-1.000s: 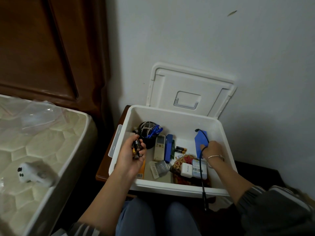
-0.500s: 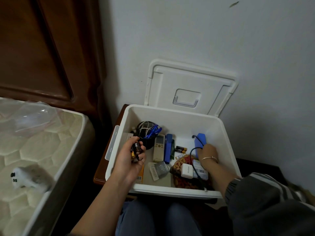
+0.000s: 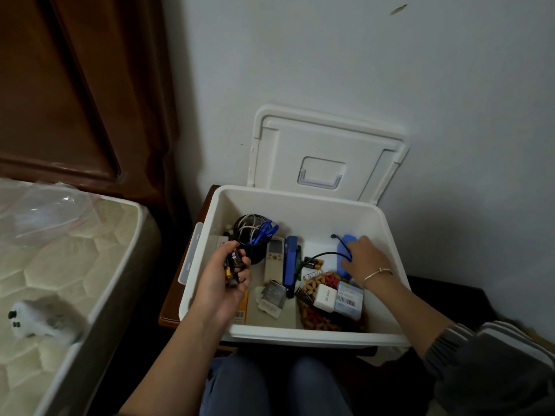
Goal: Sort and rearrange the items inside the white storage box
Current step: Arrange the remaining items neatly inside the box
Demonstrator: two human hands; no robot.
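The white storage box [image 3: 303,333] stands open in front of my knees. My left hand [image 3: 220,285] hovers over its left side and grips several batteries [image 3: 233,265]. My right hand [image 3: 365,259] lies on a blue device [image 3: 342,255] with a black cable [image 3: 322,254] at the box's right, fingers laid over it. Between the hands lie a white remote [image 3: 274,255], a blue stapler [image 3: 290,262] and loose batteries [image 3: 313,262]. A black mesh cup [image 3: 250,232] with cords and pens stands at the back left. A white charger [image 3: 325,298] and a labelled box [image 3: 348,299] rest on a patterned pouch [image 3: 318,321].
The box's lid [image 3: 327,157] leans against the wall behind it. The box sits on a brown wooden stand [image 3: 171,307]. A mattress [image 3: 60,280] with a small white toy [image 3: 33,321] and clear plastic [image 3: 39,208] lies to the left. A silver packet [image 3: 271,297] lies on the box floor.
My right hand has lowered the blue device from upright down toward the box floor, and its cable now lies inside the box. My left hand keeps holding the batteries.
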